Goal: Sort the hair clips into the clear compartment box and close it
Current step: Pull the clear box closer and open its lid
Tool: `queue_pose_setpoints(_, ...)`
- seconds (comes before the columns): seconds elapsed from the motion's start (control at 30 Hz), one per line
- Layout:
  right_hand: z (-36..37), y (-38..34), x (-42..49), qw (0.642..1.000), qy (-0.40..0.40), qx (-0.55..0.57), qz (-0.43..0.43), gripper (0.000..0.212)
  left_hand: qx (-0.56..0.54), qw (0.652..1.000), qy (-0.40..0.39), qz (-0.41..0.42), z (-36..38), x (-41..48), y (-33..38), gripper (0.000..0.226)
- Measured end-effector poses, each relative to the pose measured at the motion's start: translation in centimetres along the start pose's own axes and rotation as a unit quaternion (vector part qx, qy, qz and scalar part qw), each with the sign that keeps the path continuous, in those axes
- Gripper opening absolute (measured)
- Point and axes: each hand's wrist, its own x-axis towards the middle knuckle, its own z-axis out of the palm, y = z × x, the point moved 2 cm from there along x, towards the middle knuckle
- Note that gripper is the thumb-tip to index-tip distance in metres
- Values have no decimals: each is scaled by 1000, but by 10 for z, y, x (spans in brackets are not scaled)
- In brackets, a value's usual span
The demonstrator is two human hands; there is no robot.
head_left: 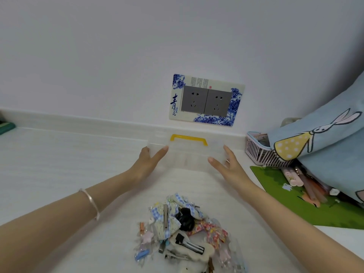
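Nearest, on the white tabletop (59, 164): one tangled heap of hair clips (183, 229), with checked and floral fabric bows, black metal bars and small pastel plastic pieces, too overlapped to count and cut off by the bottom edge. Beyond it, a thin silvery bangle (91, 201) on the left wrist; left hand (149, 162) and right hand (226, 164) each clasping an end of the one clear compartment box (187, 156) between thumb and fingers, fingers partly hidden behind frosted plastic, dividers hard to make out. Farthest: one yellow handle (188, 139) at the box's back edge by the wall, then a blue-floral plate (205, 100) with two grey sockets.
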Motion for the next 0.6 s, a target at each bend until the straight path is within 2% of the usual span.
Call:
queue_pose_setpoints(0.1, 0, -2, -34, 1000, -8, -5, -9, 102, -2, 1000, -14, 0, -6, -33, -4, 94)
queue_pose_setpoints(0.2, -5, -2, -62, 999, -10, -18, -28, 101, -10, 999, -4, 31, -11, -62, -13, 103)
queue_pose_setpoints(0.3, -12, -2, -77, 992, 4, -108, -64, 94, 68, 994, 22, 81, -23, -66, -23, 116)
queue_pose_setpoints(0.4, -17, -7, -72, 955, 29, -254, -151, 84, 112, 987, 11, 113, -38, -51, -23, 129)
queue_pose_setpoints(0.53, -12, -20, -54, 895, -5, -361, -261, 67, 139, 979, -73, 130, -38, -35, -24, 128)
queue_pose_setpoints(0.6, -9, -23, -49, 868, -4, -398, -297, 58, 139, 976, -79, 150, -33, -30, -24, 122)
